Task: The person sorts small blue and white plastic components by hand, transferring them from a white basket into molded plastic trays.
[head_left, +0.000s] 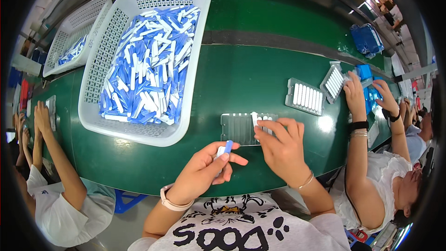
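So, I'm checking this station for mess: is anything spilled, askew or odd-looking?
Nothing is spilled. One filled tray near the neighbour's hand stands tilted beside a flat one. The blue-and-white pieces lie jumbled inside the basket.

Two white baskets (pixel 139 125), three slotted trays (pixel 237 128) on the belt.

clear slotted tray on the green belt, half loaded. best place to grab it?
Likely the bare left end of the clear slotted plastic tray, pinched across its near and far long edges, coming from the left. It lies flat on the green belt; the white sticks and the right hand occupy its right end. The left hand holds a blue-and-white stick.
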`<state>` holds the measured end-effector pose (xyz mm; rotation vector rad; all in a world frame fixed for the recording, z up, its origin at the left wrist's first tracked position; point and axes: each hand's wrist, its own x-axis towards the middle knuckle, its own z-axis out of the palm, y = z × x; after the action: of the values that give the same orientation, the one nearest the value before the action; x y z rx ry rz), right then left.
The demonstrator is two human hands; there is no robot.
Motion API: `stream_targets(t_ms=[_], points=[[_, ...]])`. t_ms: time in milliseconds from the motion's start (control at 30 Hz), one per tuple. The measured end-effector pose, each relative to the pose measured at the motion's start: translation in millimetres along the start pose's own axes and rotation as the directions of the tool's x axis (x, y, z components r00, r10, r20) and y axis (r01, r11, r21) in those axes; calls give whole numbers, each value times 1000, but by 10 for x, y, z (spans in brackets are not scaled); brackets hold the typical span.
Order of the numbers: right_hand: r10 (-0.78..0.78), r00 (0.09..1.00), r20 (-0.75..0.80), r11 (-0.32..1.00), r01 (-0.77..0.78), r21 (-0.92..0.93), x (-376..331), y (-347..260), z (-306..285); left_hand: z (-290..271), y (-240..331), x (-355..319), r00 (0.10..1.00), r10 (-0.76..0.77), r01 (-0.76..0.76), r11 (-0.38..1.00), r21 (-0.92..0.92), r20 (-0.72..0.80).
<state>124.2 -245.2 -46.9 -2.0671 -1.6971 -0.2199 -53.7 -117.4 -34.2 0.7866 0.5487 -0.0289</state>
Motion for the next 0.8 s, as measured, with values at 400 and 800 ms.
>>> stream_targets(t_ms=[400, 800], points=[[157, 986, 48, 987, -159, 30, -71, -113, -231, 77, -44, 142, 978, 167, -112, 922, 371, -121], [213, 833, 510, 130, -542, 831, -5, 23, -223, 220, -18, 162, 955, 285, -201, 829, 522, -84]])
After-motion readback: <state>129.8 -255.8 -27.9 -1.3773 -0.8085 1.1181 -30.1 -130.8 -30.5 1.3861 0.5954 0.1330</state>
